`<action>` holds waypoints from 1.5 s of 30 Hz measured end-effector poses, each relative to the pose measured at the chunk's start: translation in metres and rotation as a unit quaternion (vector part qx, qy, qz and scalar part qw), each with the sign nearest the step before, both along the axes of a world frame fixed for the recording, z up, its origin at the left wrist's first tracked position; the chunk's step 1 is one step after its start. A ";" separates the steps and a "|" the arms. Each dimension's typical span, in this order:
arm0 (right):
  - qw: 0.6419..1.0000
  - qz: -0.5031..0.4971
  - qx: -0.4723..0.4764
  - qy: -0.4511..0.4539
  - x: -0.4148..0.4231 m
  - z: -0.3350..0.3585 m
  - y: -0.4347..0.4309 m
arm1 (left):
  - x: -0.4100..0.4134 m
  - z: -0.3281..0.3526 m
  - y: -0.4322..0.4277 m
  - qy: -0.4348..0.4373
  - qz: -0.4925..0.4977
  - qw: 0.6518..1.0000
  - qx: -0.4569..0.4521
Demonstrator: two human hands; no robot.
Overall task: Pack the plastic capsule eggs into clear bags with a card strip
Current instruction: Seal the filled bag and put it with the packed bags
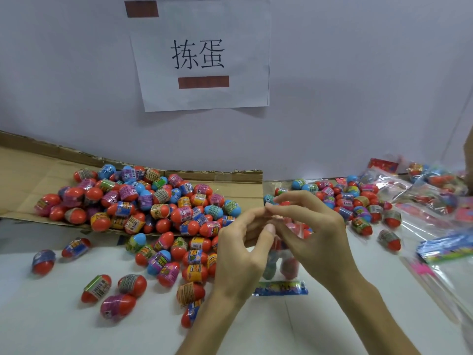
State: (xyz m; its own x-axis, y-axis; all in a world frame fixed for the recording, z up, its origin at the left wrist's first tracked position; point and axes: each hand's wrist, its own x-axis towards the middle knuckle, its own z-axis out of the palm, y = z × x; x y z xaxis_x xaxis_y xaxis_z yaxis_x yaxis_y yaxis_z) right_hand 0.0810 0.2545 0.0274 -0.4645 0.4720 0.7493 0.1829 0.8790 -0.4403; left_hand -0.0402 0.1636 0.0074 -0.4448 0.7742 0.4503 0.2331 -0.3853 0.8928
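Your two hands meet at the middle of the view, forearms coming up from the bottom edge and angled towards each other. Your left hand (238, 254) shows its back to the camera, fingers curled, with thumb and forefinger pinching the top edge of a clear bag (284, 265). Your right hand (317, 237) pinches the same edge from the other side, its other fingers fanned out and bent above the bag. The bag hangs between your palms just over the white table (64, 324). It holds a few capsule eggs (blurred, mostly red and blue). A blue, many-coloured card strip (280, 289) runs across the bottom of the bag; its print is too small to read.

Left of the bag, a large heap of loose eggs (158, 201) spills from a flattened cardboard sheet (30, 170) onto the table. They are red or blue shells wrapped in purple, orange and green labels with barcodes. The wording on them cannot be made out. Right of the bag lies a smaller heap of eggs (353, 201). Beyond it are filled bags (430, 190), and nearer you a stack of flat bags (445, 248) with blue strips.

Above the bag, on the pale wall, hangs a white paper sign (202, 55) printed with the black characters 拣蛋. Two reddish-brown blocks sit on it, one at its top left corner and one under the characters.
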 end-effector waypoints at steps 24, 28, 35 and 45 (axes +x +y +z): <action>0.995 -0.018 0.078 0.052 -0.001 -0.006 -0.002 | 0.002 0.008 -0.003 0.107 0.039 0.993 0.005; 0.995 -0.022 0.080 0.060 -0.003 -0.007 -0.003 | 0.002 0.008 -0.002 0.099 0.043 0.994 -0.001; 0.995 -0.035 0.059 0.066 -0.008 -0.011 -0.002 | 0.002 0.010 -0.003 0.087 0.049 0.995 -0.018; 0.993 -0.060 0.041 0.088 -0.012 -0.009 -0.007 | 0.000 0.010 -0.003 0.062 0.049 0.997 -0.027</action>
State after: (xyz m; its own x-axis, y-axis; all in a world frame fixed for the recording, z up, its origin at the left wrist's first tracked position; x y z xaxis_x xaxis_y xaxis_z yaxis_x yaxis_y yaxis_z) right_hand 0.0686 0.2471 0.0182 -0.2673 0.4492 0.8525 0.2144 0.8903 -0.4018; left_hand -0.0401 0.1604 0.0174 -0.4626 0.7545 0.4655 0.3773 -0.3077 0.8735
